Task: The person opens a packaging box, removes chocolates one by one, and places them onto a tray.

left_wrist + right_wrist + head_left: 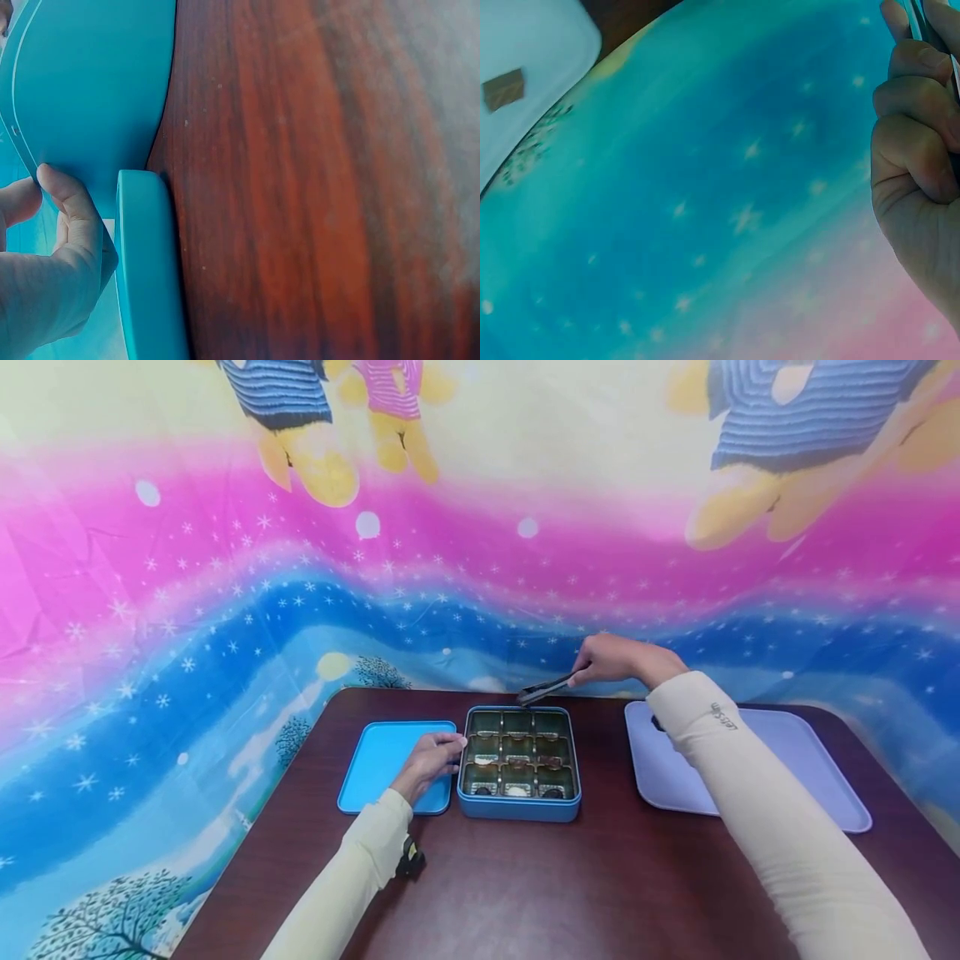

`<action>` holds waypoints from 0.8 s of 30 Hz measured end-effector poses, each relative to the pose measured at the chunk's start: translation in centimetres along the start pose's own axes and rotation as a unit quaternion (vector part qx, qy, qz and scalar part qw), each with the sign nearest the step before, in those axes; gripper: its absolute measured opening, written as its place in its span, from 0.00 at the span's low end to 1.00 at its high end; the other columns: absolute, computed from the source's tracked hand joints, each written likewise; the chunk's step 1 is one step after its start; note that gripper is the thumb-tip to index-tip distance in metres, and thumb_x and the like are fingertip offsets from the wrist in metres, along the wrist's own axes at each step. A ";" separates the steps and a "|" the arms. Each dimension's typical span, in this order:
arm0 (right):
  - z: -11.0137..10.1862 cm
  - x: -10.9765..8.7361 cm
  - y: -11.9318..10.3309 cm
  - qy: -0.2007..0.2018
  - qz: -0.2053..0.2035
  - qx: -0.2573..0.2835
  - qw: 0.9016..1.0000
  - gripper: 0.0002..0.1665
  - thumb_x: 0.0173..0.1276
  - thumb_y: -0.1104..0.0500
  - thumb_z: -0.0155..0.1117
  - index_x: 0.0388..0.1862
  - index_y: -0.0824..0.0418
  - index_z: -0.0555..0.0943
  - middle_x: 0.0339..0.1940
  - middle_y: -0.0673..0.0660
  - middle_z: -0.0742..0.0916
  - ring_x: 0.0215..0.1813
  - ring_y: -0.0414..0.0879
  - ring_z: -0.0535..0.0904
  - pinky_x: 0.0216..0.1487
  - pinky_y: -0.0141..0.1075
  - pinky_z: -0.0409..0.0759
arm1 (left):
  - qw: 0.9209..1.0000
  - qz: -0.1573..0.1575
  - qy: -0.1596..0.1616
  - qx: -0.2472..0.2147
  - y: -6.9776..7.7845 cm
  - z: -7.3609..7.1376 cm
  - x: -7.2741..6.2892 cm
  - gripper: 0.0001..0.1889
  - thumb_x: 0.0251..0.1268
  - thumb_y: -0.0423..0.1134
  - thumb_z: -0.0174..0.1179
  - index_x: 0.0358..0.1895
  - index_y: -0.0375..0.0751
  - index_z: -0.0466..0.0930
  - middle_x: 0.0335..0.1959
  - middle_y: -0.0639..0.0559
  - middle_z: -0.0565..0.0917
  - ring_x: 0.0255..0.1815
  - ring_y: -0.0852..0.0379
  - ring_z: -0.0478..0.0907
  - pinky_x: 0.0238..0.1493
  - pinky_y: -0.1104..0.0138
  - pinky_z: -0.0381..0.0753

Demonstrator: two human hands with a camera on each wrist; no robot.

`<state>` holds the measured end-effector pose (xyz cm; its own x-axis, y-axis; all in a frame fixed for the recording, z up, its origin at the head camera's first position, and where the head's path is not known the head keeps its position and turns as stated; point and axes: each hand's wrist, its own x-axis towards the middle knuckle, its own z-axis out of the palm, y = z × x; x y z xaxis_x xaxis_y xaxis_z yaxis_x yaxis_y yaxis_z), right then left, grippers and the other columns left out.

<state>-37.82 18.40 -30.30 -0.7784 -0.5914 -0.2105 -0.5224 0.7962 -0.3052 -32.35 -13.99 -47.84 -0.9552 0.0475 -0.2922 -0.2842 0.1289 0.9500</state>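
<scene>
On the dark table (pixel 487 885), a blue box (pixel 517 811) stands between a lid (pixel 377 766) and a tray (pixel 810 768), the left hand (pixel 426 764) pinching its side, the right hand (pixel 613 657) gripping tongs (pixel 546 689) near its far edge.

One left hand (pixel 427 766), one right hand (pixel 613 657), two sleeves (pixel 765 810). One pair of tongs (pixel 546 688), one box (pixel 519 810), one lid (pixel 382 760), one tray (pixel 795 760), one surface (pixel 517 893). The box counts nine compartments (pixel 486 723); six appear to hold a piece (pixel 517 792) each. On the tray, at least one piece; a sleeve covers part of it.
</scene>
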 end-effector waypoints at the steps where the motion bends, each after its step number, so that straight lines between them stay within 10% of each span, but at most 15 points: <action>1: -0.1 -0.4 0.5 0.005 0.000 0.002 1.000 0.15 0.73 0.55 0.63 0.49 0.62 0.88 0.16 0.48 0.76 0.18 0.40 0.57 0.29 0.36 0.66 | 1.000 -0.001 0.000 -0.001 0.0 0.0 0.0 0.19 0.74 0.41 0.59 0.62 0.34 0.76 0.53 0.41 0.81 0.41 0.56 0.81 0.38 0.66 0.83; 11: -0.4 -5.3 6.0 0.041 0.035 0.025 0.998 0.15 0.74 0.53 0.63 0.47 0.62 0.89 0.50 0.65 0.88 0.30 0.44 0.75 0.38 0.40 0.75 | 1.000 -0.001 -0.002 -0.003 0.2 0.0 -0.1 0.19 0.74 0.41 0.59 0.62 0.34 0.76 0.53 0.41 0.82 0.43 0.54 0.81 0.40 0.65 0.83; 17: 0.0 -8.3 9.2 0.064 0.082 0.025 0.994 0.20 0.71 0.48 0.65 0.48 0.62 0.89 0.49 0.64 0.88 0.49 0.55 0.84 0.47 0.51 0.83 | 1.000 0.001 -0.003 -0.004 0.3 0.1 -0.3 0.20 0.74 0.40 0.58 0.63 0.33 0.76 0.53 0.40 0.81 0.42 0.55 0.82 0.40 0.65 0.83; 24: 0.7 -11.8 13.0 0.083 0.122 0.016 0.989 0.26 0.70 0.45 0.66 0.50 0.66 0.87 0.42 0.63 0.89 0.43 0.52 0.83 0.44 0.52 0.82 | 1.000 0.000 -0.001 -0.001 0.2 0.1 -0.2 0.20 0.75 0.41 0.58 0.63 0.33 0.76 0.55 0.40 0.81 0.42 0.56 0.81 0.39 0.66 0.83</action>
<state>-35.17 35.66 -32.45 -0.9275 -0.3518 -0.1263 -0.3038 0.9064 -0.2934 -32.18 -13.92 -47.61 -0.9549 0.0489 -0.2927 -0.2847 0.1272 0.9501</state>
